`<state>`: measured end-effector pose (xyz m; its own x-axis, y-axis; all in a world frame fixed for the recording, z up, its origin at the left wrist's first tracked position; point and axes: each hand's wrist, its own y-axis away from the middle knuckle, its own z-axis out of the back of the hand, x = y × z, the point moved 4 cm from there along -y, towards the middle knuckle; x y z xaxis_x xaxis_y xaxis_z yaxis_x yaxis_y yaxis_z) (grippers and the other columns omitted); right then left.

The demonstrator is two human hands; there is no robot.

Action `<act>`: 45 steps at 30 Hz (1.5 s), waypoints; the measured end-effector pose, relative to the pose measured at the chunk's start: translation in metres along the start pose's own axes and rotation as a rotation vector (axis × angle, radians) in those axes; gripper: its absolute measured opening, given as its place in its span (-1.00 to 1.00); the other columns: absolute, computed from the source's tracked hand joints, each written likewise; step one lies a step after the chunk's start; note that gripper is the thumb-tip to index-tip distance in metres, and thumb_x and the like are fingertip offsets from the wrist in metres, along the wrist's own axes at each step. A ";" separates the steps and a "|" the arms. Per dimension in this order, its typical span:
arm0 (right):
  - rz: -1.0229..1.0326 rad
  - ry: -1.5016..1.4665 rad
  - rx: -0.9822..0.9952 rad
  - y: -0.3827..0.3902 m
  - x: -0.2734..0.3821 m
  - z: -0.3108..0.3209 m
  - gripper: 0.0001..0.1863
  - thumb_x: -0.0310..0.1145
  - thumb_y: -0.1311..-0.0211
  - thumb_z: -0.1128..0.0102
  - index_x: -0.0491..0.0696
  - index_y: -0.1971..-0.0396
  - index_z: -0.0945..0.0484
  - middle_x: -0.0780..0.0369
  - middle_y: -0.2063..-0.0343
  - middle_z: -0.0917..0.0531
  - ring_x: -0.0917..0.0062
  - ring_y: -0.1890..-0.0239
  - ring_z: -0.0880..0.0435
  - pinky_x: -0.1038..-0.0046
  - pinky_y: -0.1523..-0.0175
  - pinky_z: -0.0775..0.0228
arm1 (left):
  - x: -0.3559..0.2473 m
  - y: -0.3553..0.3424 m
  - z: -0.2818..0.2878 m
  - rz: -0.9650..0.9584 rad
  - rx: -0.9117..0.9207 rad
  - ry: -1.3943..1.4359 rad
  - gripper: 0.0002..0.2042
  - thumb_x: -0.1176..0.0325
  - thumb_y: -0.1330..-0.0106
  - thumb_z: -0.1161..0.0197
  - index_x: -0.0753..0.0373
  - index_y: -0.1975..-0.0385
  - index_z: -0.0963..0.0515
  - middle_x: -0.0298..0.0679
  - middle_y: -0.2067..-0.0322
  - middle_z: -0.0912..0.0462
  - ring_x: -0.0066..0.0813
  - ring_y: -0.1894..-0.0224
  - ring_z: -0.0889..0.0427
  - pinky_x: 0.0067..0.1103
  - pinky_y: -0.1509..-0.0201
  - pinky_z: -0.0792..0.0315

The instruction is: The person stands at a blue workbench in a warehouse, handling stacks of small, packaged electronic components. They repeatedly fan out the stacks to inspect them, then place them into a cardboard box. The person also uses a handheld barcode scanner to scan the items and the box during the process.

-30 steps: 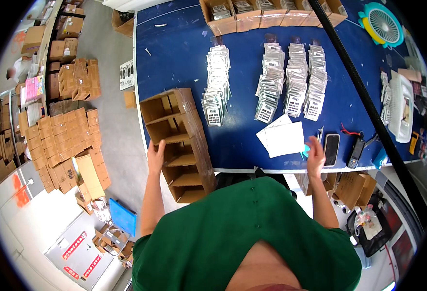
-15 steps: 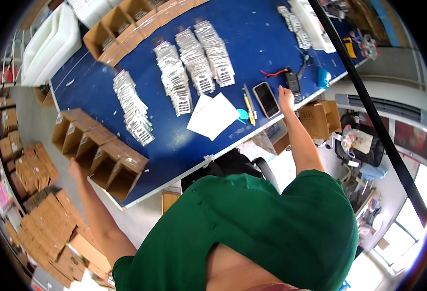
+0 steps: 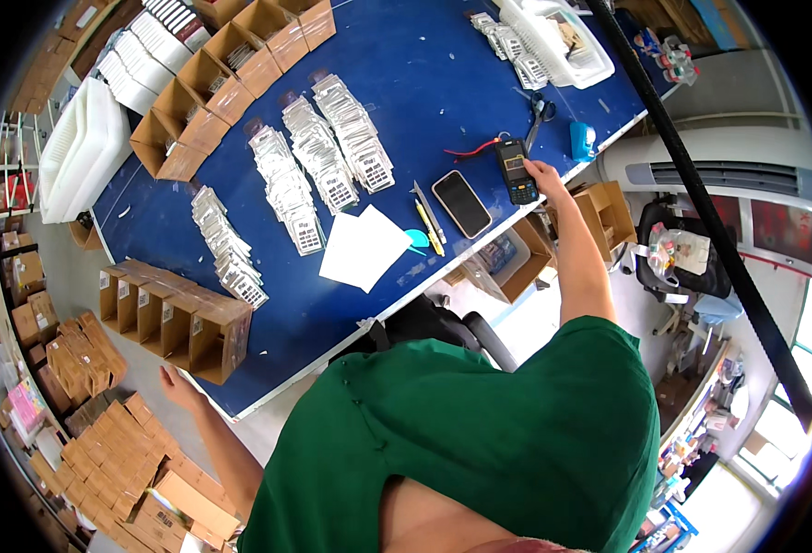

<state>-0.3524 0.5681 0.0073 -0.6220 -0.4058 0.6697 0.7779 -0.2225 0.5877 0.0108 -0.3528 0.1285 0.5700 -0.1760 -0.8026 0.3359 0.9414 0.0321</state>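
Note:
My right hand (image 3: 546,178) has its fingers closed on the right edge of a black handheld scanner (image 3: 515,175) with a keypad and a lit screen. The scanner is by the table's front edge. Left of it lies a phone (image 3: 461,204) with a dark screen. My left hand (image 3: 181,388) is off the table's left corner, fingers stretched out and holding nothing. Just beyond it stands a row of joined cardboard bins (image 3: 206,318), their openings toward that hand. Rows of overlapping labelled packets (image 3: 283,189) lie across the blue table (image 3: 397,69).
White sheets (image 3: 362,249), a yellow cutter (image 3: 430,229) and a teal disc (image 3: 417,241) lie left of the phone. Scissors (image 3: 541,109) and a blue tape dispenser (image 3: 582,141) are beyond the scanner. More cardboard bins (image 3: 231,69) line the far side. A black strap (image 3: 692,184) crosses the view.
My left hand has come away from the cardboard bins toward me. My right hand has moved onto the scanner's right edge, and its screen now shows lit. The whole view has shifted.

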 end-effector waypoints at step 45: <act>-0.186 0.126 1.415 0.420 0.259 -0.529 -0.44 -0.55 -0.10 -0.41 -0.16 -0.15 -0.46 0.20 0.06 -0.68 0.54 0.12 -0.75 0.49 0.03 -0.67 | -0.073 0.026 -0.097 -0.093 0.823 0.753 -0.36 -0.03 -0.65 0.21 0.55 -0.02 -0.59 0.06 0.05 -0.72 -0.22 -0.04 -0.72 -0.44 -0.24 -0.52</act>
<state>-0.1391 -0.0994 0.1872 -0.6333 -0.5602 0.5340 -0.1011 0.7440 0.6605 -0.0950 -0.2877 0.1301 0.0108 0.2455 -0.9693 0.9063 0.4072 0.1133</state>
